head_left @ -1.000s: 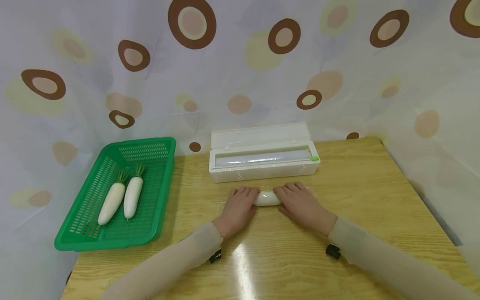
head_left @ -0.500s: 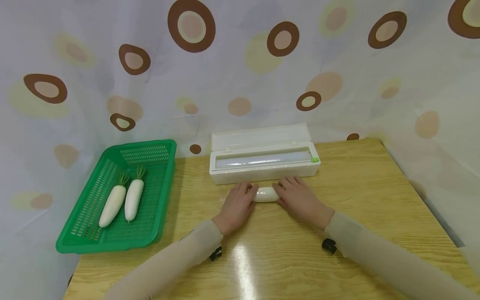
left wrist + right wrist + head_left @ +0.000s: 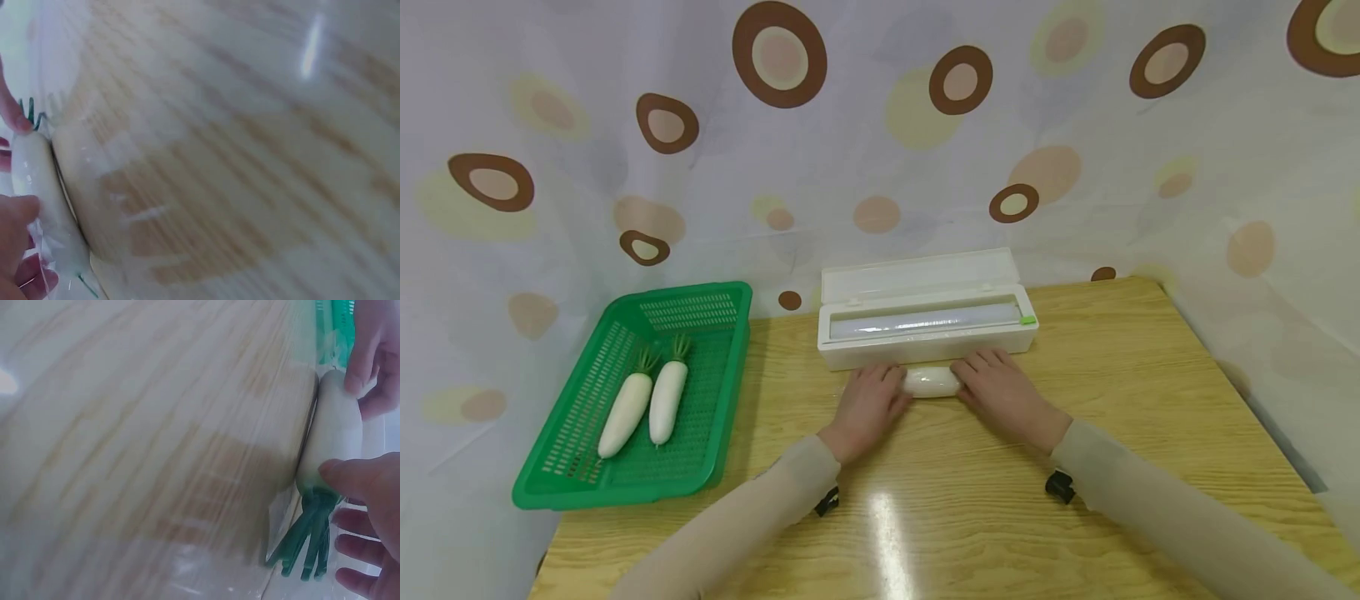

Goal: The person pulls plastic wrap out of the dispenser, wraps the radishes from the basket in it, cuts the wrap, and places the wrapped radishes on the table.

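Note:
A white radish (image 3: 931, 382) in clear plastic film (image 3: 47, 244) lies crosswise on the table, close in front of the cling-film box (image 3: 928, 346). My left hand (image 3: 867, 410) holds one end, thumb on the near side and fingers round the far side. At the other end, my right hand (image 3: 1009, 400) grips the radish beside its green stem stubs (image 3: 312, 534), which show in the right wrist view. Most of both ends is hidden under the hands in the head view.
The box stands with its lid (image 3: 921, 277) raised and a film roll (image 3: 925, 321) inside. On the left, a green basket (image 3: 722, 417) holds two more radishes (image 3: 627, 414). Patterned sheeting (image 3: 880, 167) hangs behind the wooden table (image 3: 1000, 517).
Both hands have pushed the radish a short way forward, rolling it closer to the box. Their hold at its two ends stays. Basket and box have not moved.

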